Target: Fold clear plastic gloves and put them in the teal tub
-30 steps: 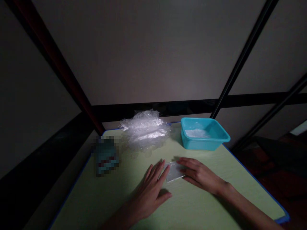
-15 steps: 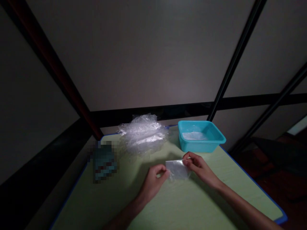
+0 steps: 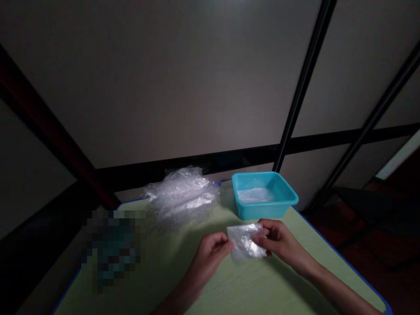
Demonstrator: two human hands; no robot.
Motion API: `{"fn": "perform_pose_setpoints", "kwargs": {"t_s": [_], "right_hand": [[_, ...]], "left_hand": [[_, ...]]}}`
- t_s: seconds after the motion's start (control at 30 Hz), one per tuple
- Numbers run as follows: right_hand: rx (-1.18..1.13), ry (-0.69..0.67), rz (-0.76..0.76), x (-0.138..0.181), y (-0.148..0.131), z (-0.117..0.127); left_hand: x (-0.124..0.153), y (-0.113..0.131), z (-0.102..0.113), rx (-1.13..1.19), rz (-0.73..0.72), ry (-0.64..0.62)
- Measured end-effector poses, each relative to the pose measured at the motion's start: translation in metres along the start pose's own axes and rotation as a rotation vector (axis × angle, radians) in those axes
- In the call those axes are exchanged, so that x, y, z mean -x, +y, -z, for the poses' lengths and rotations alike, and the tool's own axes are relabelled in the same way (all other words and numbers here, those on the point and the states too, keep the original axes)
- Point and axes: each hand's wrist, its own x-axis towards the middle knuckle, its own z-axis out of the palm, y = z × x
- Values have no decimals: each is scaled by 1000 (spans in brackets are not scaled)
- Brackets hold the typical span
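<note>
A small, clear plastic bag (image 3: pixel 243 243), flat and roughly square, is stretched between my two hands above the table. My left hand (image 3: pixel 211 251) pinches its left edge between thumb and fingers. On the opposite side my right hand (image 3: pixel 278 240) grips the bag, thumb on the front face and fingers behind it. Just beyond the hands, a turquoise plastic basin (image 3: pixel 262 211) stands on the table with flat clear plastic pieces (image 3: pixel 256 195) lying in it. To its left lies a loose heap of crinkled clear plastic bags (image 3: pixel 183 199).
The pale green table (image 3: pixel 226 293) has a blue edge. A pixelated object (image 3: pixel 116 249) lies at its left side, its kind obscured. Behind the table rises a panelled wall or cabinet front (image 3: pixel 190 87) with dark strips. Dark floor shows at the right.
The view has turned slightly right and up. My right hand has shifted its hold further onto the bag, its thumb now pressing the front face. Both hands still hold the bag.
</note>
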Motion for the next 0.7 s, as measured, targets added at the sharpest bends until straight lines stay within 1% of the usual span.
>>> {"fn": "perform_pose_setpoints", "kwargs": {"t_s": [0.1, 0.2, 0.27, 0.37, 0.47, 0.53, 0.63, 0.7], "right_hand": [[75, 65, 49, -1, -15, 15], [136, 164, 101, -5, -29, 38], [157, 246, 136, -9, -31, 56], [166, 346, 149, -15, -27, 80], [149, 373, 146, -22, -23, 97], [160, 373, 152, -28, -23, 104], [257, 358, 197, -35, -30, 114], [376, 350, 254, -38, -35, 119]], "left_hand": [[-14, 6, -1, 62, -37, 57], [-36, 8, -3, 130, -45, 144], [-53, 7, -7, 169, -43, 179], [-76, 6, -15, 202, -38, 207], [-91, 5, -21, 213, -44, 198], [-97, 5, -22, 211, -53, 158], [-99, 5, -21, 198, -79, 82], [-95, 5, -20, 170, -100, 59]]}}
